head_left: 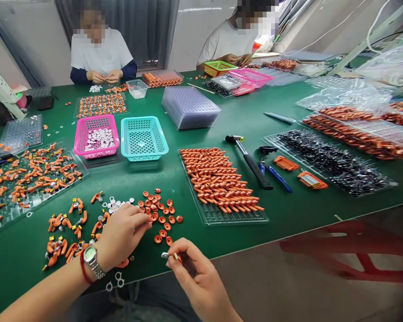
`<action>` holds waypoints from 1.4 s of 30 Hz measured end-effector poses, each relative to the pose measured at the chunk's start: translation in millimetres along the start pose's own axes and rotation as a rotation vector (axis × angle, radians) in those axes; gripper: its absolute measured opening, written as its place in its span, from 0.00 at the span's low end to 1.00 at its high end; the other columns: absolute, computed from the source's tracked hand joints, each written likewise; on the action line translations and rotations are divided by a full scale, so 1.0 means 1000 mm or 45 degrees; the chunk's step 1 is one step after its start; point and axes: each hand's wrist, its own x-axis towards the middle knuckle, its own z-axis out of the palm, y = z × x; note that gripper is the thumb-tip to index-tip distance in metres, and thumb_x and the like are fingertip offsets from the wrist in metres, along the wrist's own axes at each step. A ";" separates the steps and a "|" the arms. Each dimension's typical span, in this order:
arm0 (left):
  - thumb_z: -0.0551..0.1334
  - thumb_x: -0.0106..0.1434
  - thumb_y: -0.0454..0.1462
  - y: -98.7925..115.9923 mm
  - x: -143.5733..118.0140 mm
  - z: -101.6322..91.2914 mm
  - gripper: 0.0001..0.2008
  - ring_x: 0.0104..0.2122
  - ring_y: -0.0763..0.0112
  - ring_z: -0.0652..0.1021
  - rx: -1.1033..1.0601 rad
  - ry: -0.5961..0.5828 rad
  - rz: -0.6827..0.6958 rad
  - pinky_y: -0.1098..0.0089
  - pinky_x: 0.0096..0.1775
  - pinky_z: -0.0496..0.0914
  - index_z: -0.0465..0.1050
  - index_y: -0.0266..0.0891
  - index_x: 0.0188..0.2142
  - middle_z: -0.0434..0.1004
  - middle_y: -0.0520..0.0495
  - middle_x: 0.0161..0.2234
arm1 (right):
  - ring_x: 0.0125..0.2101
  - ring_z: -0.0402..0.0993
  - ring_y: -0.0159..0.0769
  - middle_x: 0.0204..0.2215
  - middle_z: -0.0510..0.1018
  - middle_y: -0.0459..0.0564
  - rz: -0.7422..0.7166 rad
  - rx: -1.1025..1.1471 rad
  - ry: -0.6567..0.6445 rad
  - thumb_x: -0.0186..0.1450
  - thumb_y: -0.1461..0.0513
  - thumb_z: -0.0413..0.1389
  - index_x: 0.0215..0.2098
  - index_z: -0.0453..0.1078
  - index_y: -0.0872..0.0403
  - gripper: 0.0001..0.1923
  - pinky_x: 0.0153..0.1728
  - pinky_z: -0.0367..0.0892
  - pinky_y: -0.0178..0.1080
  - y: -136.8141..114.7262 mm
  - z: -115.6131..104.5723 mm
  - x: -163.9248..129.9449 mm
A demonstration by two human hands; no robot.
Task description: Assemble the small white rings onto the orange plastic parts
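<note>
My left hand [126,230], with a metal wristwatch [93,262] and a red band at the wrist, reaches into a scatter of round orange caps [161,219]. Its thumb and forefinger are pinched together at one of these caps. Beside those fingers lies a small pile of white round pieces [116,205]. At the table's front edge my right hand [198,279] pinches an orange earbud shell [177,257] with a silvery round end; the fingers cover most of it. Several orange earbud shells [67,222] lie loose left of my left hand.
A tray of orange shells [218,179] stands ahead, near a hammer [250,163] and blue-handled pliers [279,178]. Pink [114,134] and turquoise [164,138] baskets sit farther back. Black parts [332,156] fill a tray at right. Two people work across the table.
</note>
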 end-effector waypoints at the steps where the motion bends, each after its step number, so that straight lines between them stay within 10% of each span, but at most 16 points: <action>1: 0.66 0.61 0.32 -0.001 0.004 0.004 0.02 0.36 0.58 0.76 0.020 -0.022 0.021 0.61 0.40 0.71 0.79 0.39 0.35 0.81 0.46 0.34 | 0.27 0.65 0.34 0.28 0.67 0.45 -0.016 0.003 0.004 0.70 0.58 0.51 0.34 0.66 0.52 0.08 0.29 0.62 0.35 0.001 -0.001 0.000; 16: 0.59 0.61 0.26 0.004 -0.037 0.000 0.07 0.35 0.62 0.78 0.010 0.052 0.004 0.63 0.37 0.75 0.71 0.38 0.36 0.78 0.46 0.35 | 0.28 0.66 0.34 0.29 0.70 0.46 0.027 0.059 -0.070 0.68 0.57 0.55 0.35 0.69 0.53 0.07 0.27 0.61 0.34 -0.006 0.002 0.008; 30: 0.62 0.60 0.27 0.035 -0.091 0.022 0.15 0.29 0.76 0.82 -0.714 0.425 -0.323 0.78 0.34 0.78 0.69 0.47 0.43 0.79 0.56 0.33 | 0.25 0.64 0.33 0.25 0.68 0.45 0.070 -0.042 -0.234 0.64 0.60 0.54 0.31 0.68 0.54 0.06 0.27 0.61 0.34 -0.017 0.023 0.009; 42: 0.62 0.60 0.29 0.032 -0.099 0.027 0.18 0.29 0.74 0.84 -0.458 0.525 -0.271 0.79 0.35 0.79 0.68 0.45 0.49 0.82 0.54 0.34 | 0.22 0.66 0.31 0.22 0.71 0.45 -0.160 -0.434 -0.191 0.61 0.66 0.51 0.26 0.66 0.54 0.06 0.24 0.60 0.32 -0.029 0.030 0.010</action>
